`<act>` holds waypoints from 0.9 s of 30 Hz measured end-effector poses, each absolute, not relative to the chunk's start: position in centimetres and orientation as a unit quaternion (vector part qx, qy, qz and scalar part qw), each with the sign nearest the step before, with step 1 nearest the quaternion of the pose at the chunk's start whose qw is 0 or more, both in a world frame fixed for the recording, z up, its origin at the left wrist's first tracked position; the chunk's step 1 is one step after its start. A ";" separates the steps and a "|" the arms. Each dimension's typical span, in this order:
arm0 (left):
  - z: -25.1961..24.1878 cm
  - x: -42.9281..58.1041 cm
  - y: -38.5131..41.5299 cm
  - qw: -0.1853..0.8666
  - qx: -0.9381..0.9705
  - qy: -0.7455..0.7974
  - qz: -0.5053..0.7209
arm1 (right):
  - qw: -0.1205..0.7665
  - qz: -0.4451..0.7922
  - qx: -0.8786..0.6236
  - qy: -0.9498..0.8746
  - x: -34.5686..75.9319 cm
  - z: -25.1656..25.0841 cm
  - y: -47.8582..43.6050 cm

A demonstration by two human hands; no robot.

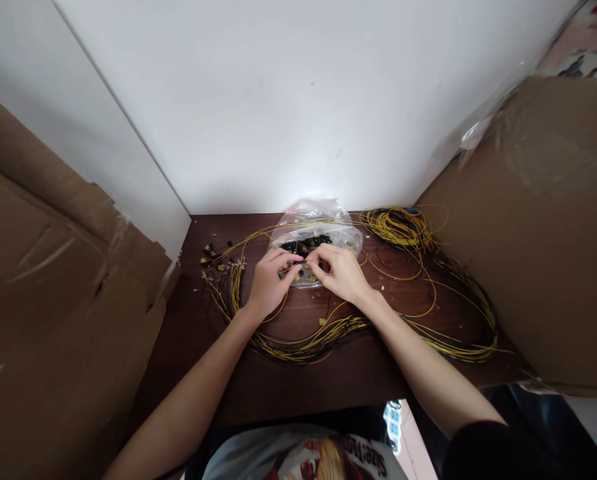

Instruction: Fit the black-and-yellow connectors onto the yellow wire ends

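White walls corner a dark wooden table (298, 387), with cardboard (543, 233) leaning at 3 o'clock and more at 9. Left hand (268, 281) and right hand (342, 273) meet at the middle, fingertips pinched shut together on a small dark part (301, 269), too small to identify. Just beyond the hands at 12 o'clock, touching the fingers, lies a clear plastic bag (323, 220) of black pieces. Yellow wires (308, 343) loop below the wrists at 6 o'clock; a wire coil (398, 227) sits at 2 o'clock

Bright glare on the white wall (298, 100), dim shadowed table (328, 383), wide-angle distortion at the edges.
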State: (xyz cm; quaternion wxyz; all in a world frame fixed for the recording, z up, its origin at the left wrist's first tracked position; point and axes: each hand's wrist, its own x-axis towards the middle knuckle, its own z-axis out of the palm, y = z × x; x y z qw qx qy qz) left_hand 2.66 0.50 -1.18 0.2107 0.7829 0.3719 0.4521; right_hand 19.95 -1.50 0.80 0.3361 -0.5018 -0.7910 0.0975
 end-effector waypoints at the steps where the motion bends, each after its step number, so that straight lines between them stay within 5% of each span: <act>1: -1.2 2.6 0.5 0.199 0.787 0.370 0.452 | 0.338 0.098 -0.503 -0.790 19.9 0.8 -1.5; 27: -0.7 2.5 0.1 0.060 0.799 0.411 0.435 | 0.355 0.104 -0.504 -0.780 19.8 0.6 -1.6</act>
